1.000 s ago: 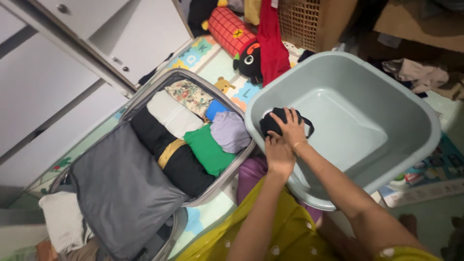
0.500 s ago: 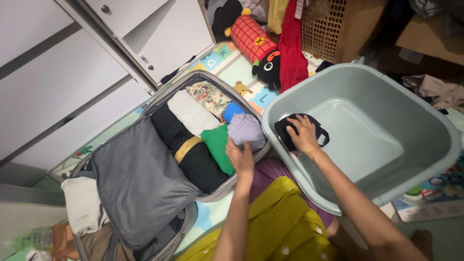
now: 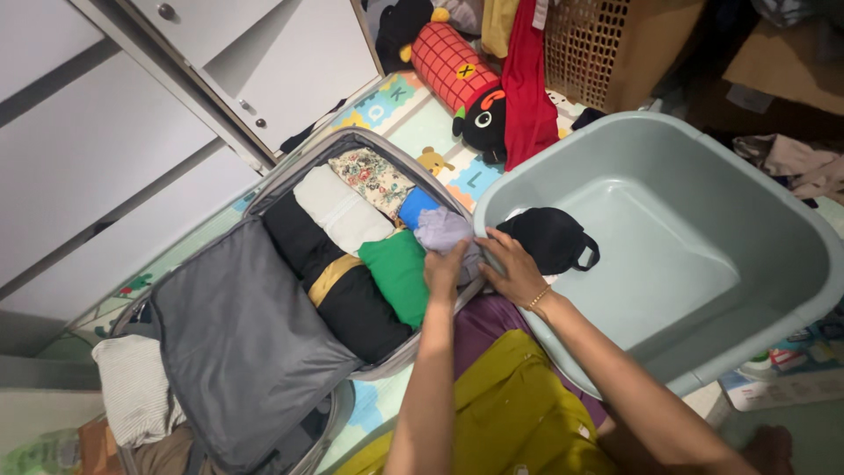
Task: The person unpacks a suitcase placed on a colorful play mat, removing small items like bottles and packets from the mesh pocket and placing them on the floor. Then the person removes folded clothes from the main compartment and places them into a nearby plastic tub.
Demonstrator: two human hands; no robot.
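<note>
Your left hand (image 3: pixel 442 271) rests on the small lilac rolled cloth (image 3: pixel 444 230) at the near corner of the open grey suitcase (image 3: pixel 264 343); its grip is curled down onto the cloth, but the fingertips are hidden under the hand, so I cannot tell if they really pinch it. Your right hand (image 3: pixel 512 268) lies just beside, over the rim of the large grey-green plastic tub (image 3: pixel 703 264), with fingers spread and flat; it holds nothing that I can see. The black garment with a strap loop (image 3: pixel 552 237) sits inside the tub against that rim, just past your right fingertips, and I cannot say if they touch it. In the suitcase the lilac cloth lies between a green folded piece (image 3: pixel 397 273) and a blue one (image 3: pixel 416 205), which is mostly covered. Next to them are a cream roll (image 3: pixel 338 209), a floral roll (image 3: pixel 369 176) and black rolls with a mustard band (image 3: pixel 332 277). The grey inner flap (image 3: pixel 237 334) hides the other half of the suitcase. Your lap shows yellow-green fabric (image 3: pixel 510 413) and a purple piece (image 3: pixel 488 321), both cut off by your arms.
</note>
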